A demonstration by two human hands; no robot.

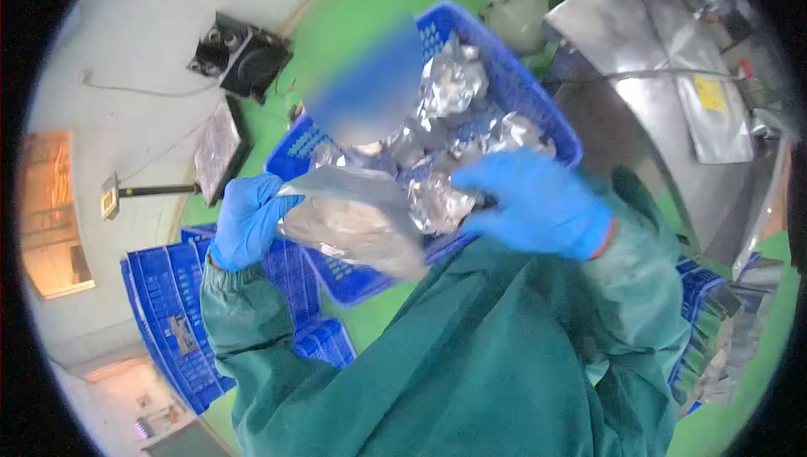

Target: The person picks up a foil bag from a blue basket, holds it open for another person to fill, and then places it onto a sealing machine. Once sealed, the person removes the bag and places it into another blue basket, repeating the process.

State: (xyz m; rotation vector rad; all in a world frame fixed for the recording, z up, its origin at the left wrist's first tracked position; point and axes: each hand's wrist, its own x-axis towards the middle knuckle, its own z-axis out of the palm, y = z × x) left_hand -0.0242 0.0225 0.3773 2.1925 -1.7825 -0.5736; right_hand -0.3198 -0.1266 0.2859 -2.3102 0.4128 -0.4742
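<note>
My left hand (245,220), in a blue glove, pinches the upper left edge of a silver foil bag (357,217). The bag hangs tilted in front of me, its pale inside or face turned upward. My right hand (538,205), also gloved in blue, is slightly smeared by motion over the right side of a blue plastic crate (551,108). Its thumb and fingers are apart, with crumpled foil bags (441,203) right by the fingertips. More shiny foil packs (454,80) lie heaped inside the crate, partly hidden by the held bag and my hands.
Blue crates (168,310) stand at the lower left. A platform scale (220,150) is beside the white wall. To the right is a metal worktable (651,112) with a foil bag (716,121) bearing a yellow label. More foil bags (731,352) are at the lower right.
</note>
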